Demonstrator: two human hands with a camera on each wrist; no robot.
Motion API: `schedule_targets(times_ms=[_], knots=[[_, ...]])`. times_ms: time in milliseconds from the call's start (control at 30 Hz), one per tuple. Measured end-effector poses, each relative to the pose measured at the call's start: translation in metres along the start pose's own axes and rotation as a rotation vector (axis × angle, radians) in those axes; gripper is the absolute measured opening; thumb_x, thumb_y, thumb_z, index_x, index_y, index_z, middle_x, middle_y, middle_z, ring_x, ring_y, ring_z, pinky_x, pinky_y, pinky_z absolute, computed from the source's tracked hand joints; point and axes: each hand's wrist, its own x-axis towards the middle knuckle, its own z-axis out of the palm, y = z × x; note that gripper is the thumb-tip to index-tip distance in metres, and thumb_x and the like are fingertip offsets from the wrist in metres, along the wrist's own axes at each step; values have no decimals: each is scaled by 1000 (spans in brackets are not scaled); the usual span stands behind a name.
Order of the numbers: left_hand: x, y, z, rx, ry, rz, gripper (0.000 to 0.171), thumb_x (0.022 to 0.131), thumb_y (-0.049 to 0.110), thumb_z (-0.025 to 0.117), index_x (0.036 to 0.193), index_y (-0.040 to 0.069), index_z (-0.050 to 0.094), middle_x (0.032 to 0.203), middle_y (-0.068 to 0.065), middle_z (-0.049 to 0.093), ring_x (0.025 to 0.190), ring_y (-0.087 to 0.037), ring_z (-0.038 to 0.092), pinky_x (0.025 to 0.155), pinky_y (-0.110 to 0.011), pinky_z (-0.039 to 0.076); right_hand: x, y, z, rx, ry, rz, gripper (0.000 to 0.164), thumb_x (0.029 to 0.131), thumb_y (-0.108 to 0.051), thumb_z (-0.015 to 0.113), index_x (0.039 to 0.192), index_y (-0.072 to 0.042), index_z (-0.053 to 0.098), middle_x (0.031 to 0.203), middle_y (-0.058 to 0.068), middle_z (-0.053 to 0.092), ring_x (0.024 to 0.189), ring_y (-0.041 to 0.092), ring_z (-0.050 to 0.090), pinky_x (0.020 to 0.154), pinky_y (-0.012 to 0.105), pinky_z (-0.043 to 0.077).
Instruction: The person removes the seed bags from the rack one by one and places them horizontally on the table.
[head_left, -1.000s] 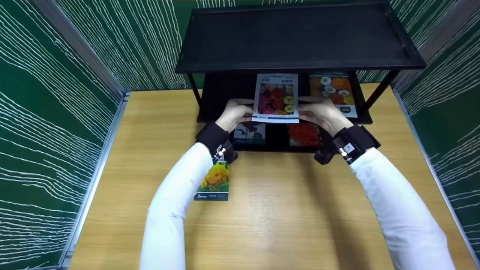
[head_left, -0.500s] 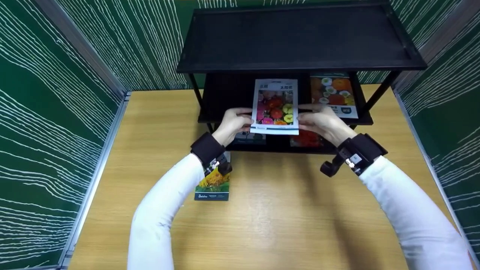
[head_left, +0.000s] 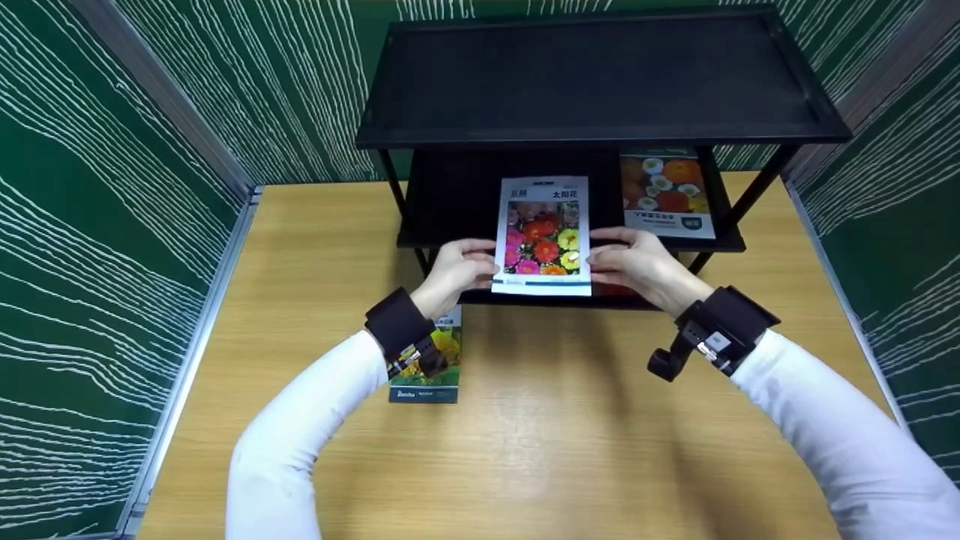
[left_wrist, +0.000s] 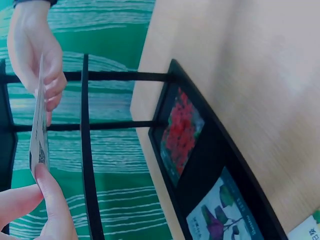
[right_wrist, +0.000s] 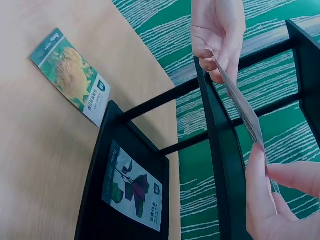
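A flower seed packet (head_left: 544, 236) with red, pink and yellow blooms is held face up in front of the black rack's middle shelf. My left hand (head_left: 459, 271) pinches its left edge, and my right hand (head_left: 636, 267) pinches the opposite edge. Seen edge-on in the left wrist view, the packet (left_wrist: 39, 132) sits between thumb and fingers of the left hand (left_wrist: 42, 207). In the right wrist view, fingertips of the right hand (right_wrist: 280, 192) grip the packet (right_wrist: 240, 107) near its end, above the shelf level.
The black rack (head_left: 600, 82) stands at the back. An orange-and-white flower packet (head_left: 667, 195) lies on its middle shelf, right side. On the bottom shelf lie a red flower packet (left_wrist: 181, 132) and a purple flower packet (right_wrist: 135, 187). A yellow flower packet (head_left: 427, 375) lies on the table, front left.
Both hands have drawn the seed packet out from under the top shelf, toward the person and slightly left. The other packets have stayed in place.
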Motion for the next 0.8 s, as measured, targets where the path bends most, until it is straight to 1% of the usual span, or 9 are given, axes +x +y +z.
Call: schedule_targets(times_ms=[133,233,333,433,500,567,667,800], knots=[[-7,-3,-2,-8,2,3,40,78,-10,56,117,-1,52,82,-9,56,66,-14,56,59,-23,52,-4,2,4,-35,13,13,56,85,4,51,134,4,25,91,10,55,79,16,59,77,27,52],[-13,-6,-4,-5,-6,5,40,78,-9,57,117,-1,51,82,-9,56,66,-14,56,59,-23,52,-8,5,6,-69,10,19,55,86,2,51,134,3,25,94,10,54,80,16,60,78,27,52],[-18,-10,-5,7,-18,7,40,79,-8,57,118,-1,50,82,-9,57,66,-14,57,62,-26,53,-11,8,7,-90,2,18,54,86,1,51,134,3,26,95,11,54,81,16,60,79,28,51],[-24,-12,-8,18,-30,9,40,80,-7,57,119,0,49,83,-9,57,68,-15,57,69,-33,53,-14,11,10,-98,-1,11,52,85,1,52,132,3,29,96,11,55,82,15,59,79,28,51],[-27,-14,-9,26,-34,10,39,81,-7,57,118,0,49,83,-9,57,68,-15,57,71,-34,53,-15,13,12,-102,0,5,51,85,1,52,131,3,30,96,11,55,83,15,59,79,28,51],[-29,-15,-11,28,-37,6,39,81,-6,57,118,0,49,83,-9,56,69,-16,57,70,-32,52,-17,15,13,-109,3,3,51,85,0,53,131,3,31,96,10,55,83,14,59,79,28,51],[-33,-18,-12,29,-30,4,38,80,-8,57,117,0,49,83,-11,56,68,-15,56,63,-26,52,-20,19,16,-92,3,3,51,85,1,53,131,3,30,96,10,55,84,14,59,80,29,51],[-38,-22,-12,21,-12,0,38,78,-10,58,115,-2,50,83,-12,57,64,-14,56,60,-25,52,-24,25,21,-54,3,4,50,85,3,52,130,5,30,92,9,56,82,14,59,79,29,51]])
